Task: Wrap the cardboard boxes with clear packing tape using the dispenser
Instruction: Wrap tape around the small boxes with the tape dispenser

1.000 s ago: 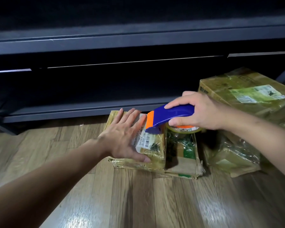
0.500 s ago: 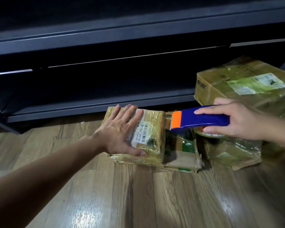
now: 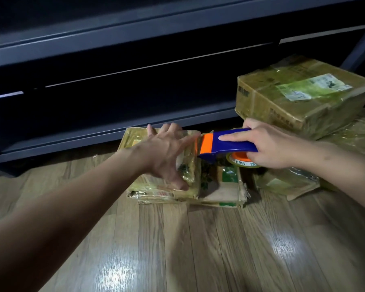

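A flat cardboard box [image 3: 156, 189] wrapped in shiny clear tape lies on the wooden floor. My left hand [image 3: 167, 153] presses flat on its top with fingers spread. My right hand [image 3: 268, 145] grips a blue and orange tape dispenser [image 3: 226, 145], index finger stretched along its top. The dispenser's orange front edge meets the box's right top edge beside my left fingertips. The tape roll [image 3: 240, 162] shows under the handle. A second flat box [image 3: 226, 191] lies against the first one's right side.
A large taped box [image 3: 293, 102] with a green label sits on other wrapped boxes [image 3: 287, 182] at the right. A dark shelf unit [image 3: 114, 91] runs along the back. Bare wooden floor [image 3: 198, 249] stretches in front.
My right hand has brought the dispenser back left to the box's right edge. My left hand has slid a little to the right across the box top.
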Action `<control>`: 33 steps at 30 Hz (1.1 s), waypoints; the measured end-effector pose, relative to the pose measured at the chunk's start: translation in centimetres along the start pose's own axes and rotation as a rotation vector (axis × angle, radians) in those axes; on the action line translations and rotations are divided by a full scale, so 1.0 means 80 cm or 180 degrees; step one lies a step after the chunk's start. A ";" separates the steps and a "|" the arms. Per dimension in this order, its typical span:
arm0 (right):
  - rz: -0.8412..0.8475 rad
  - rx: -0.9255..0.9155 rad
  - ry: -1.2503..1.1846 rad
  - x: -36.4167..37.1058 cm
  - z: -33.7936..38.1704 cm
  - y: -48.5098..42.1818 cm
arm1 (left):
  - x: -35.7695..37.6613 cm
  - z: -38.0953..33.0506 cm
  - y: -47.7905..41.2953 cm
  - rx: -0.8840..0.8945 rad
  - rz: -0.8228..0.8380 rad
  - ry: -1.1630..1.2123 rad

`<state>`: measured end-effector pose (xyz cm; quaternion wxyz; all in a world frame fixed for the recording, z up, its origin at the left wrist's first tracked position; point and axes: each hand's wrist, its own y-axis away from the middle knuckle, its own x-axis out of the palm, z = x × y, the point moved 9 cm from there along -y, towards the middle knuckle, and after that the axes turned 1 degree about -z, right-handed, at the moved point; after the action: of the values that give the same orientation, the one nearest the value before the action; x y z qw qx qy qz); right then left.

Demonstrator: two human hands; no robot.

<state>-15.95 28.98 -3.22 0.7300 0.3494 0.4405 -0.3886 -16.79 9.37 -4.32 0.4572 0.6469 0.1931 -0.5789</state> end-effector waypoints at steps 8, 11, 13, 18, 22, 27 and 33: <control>-0.0903 -0.0364 0.0512 -0.162 0.098 0.012 | -0.076 0.053 0.064 0.0695 -0.2051 0.1435; -0.0791 -0.0497 0.0675 -0.183 0.150 -0.010 | -0.045 0.058 0.072 0.0556 -0.2399 0.1890; -0.0680 -0.0557 0.0717 -0.181 0.176 -0.028 | -0.026 0.067 0.078 0.0441 -0.2418 0.2136; -0.0454 -0.0579 0.0905 -0.169 0.226 -0.085 | -0.011 0.115 0.091 0.0242 -0.1831 0.2116; -0.0216 -0.0619 0.1258 -0.167 0.264 -0.120 | -0.059 0.110 0.096 0.0497 -0.1737 0.2443; -0.0099 -0.0715 0.1638 -0.162 0.281 -0.135 | -0.049 0.106 0.060 0.0245 -0.1558 0.2942; 0.0032 -0.0694 0.1278 -0.151 0.233 -0.129 | -0.027 0.120 0.059 -0.0331 -0.0836 0.1937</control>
<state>-21.82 11.54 12.95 0.6631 0.3410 0.6145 -0.2577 -19.16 -0.26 0.24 0.3324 0.7355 0.4317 -0.4026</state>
